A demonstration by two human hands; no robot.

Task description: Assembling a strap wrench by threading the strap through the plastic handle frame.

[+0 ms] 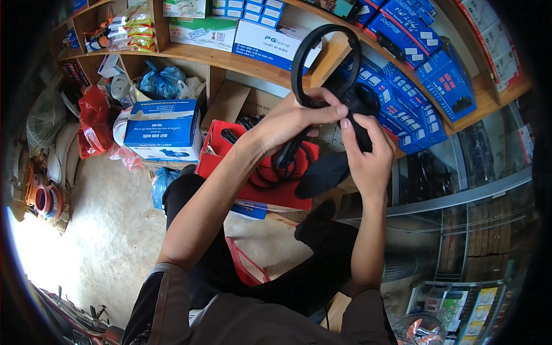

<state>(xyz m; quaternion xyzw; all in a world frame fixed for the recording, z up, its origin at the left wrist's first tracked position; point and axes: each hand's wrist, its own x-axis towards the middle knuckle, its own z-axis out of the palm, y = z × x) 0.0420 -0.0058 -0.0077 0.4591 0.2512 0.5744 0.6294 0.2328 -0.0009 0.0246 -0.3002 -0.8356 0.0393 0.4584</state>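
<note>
Both hands hold up a black device with a wide open ring [298,63] at its top and a dark jointed body below; its exact kind I cannot tell. My left hand [305,115] is closed on it at the base of the ring, thumb pressed towards the joint. On the lower dark part, my right hand [371,150] grips with thumb and fingers, its thumb tip close to the left thumb. Beneath them sits a red box [227,167] with black cable [264,183] lying loosely over it.
A blue and white box [161,129] and a red plastic bag [95,123] stand to the left. Wooden shelves [213,57] with packed boxes curve across the far side. Blue cartons [402,103] and a glass case [431,172] are at the right. My legs [201,230] are below.
</note>
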